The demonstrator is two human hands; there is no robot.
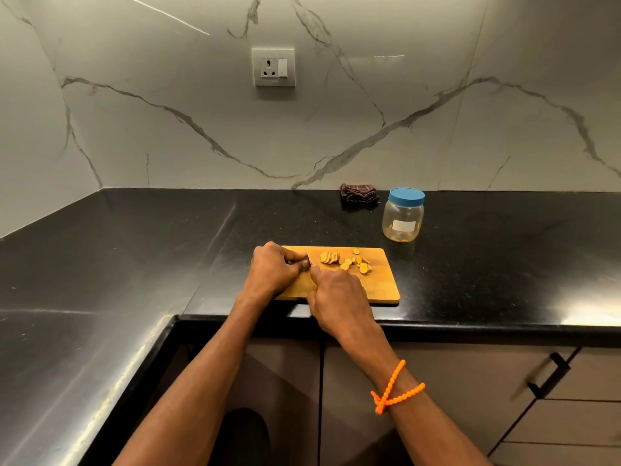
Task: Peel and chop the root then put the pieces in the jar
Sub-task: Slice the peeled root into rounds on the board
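A wooden cutting board (383, 284) lies at the counter's front edge. On it sit a sliced chunk of yellow root (329, 257) and loose root slices (356, 264) to its right. My left hand (274, 269) grips a knife handle at the board's left end, and a short stretch of blade (308, 258) shows beside it. My right hand (336, 292) lies over the board's front, one fingertip up against the blade. Its other fingers curl underneath, out of sight. A clear plastic jar (402, 218) with its blue lid on stands behind the board, to the right.
A folded dark checked cloth (358, 194) lies against the marble wall behind the jar. The black counter (134, 257) turns a corner on the left. Cabinet doors and a drawer with a black handle (547, 375) are below the counter edge.
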